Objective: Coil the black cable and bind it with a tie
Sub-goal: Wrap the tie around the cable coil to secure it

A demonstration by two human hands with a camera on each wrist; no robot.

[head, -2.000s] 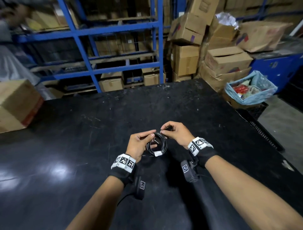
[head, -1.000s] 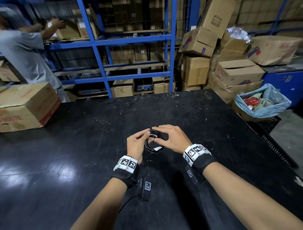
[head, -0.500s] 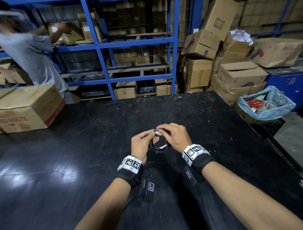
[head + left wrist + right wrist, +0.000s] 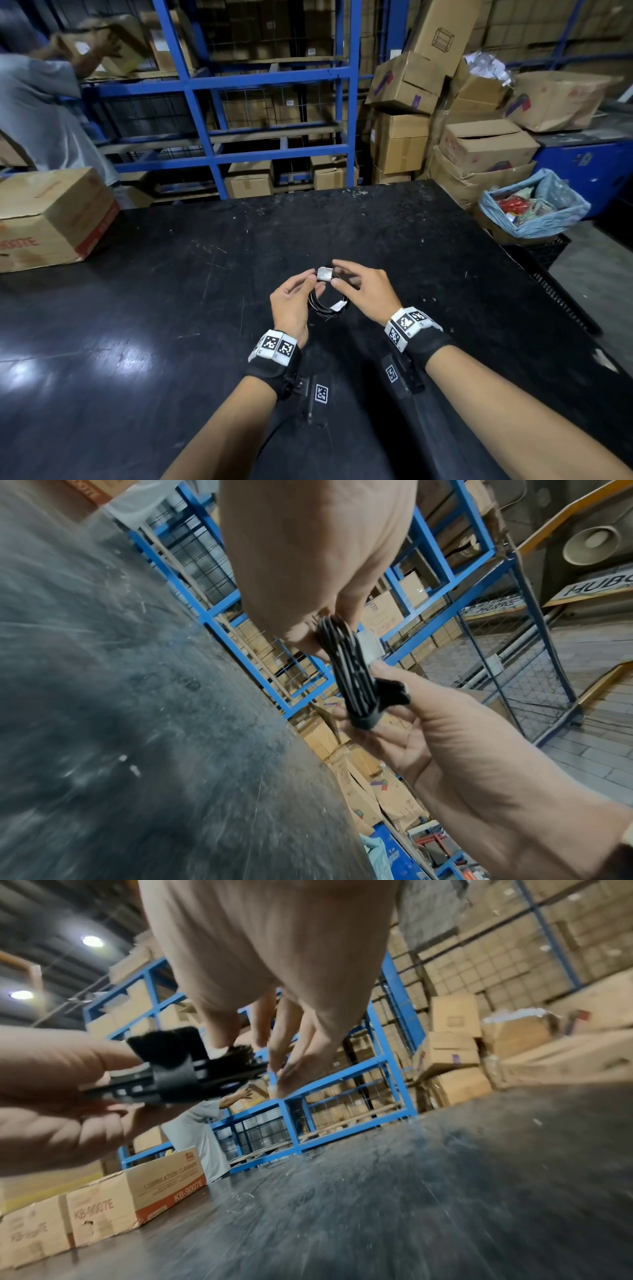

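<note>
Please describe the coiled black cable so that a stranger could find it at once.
Look at the wide black table; above its middle, two hands meet. Between the left hand and the right hand hangs the coiled black cable. Only it is a small ring of thin black loops with pale tags.

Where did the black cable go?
In the head view the black cable is coiled up in the middle, held above the black table between the left hand and the right hand.

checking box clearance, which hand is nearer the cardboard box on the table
Left. The left hand holds the cable coil on the side toward the cardboard box; the right hand is beyond the coil, farther away.
</note>
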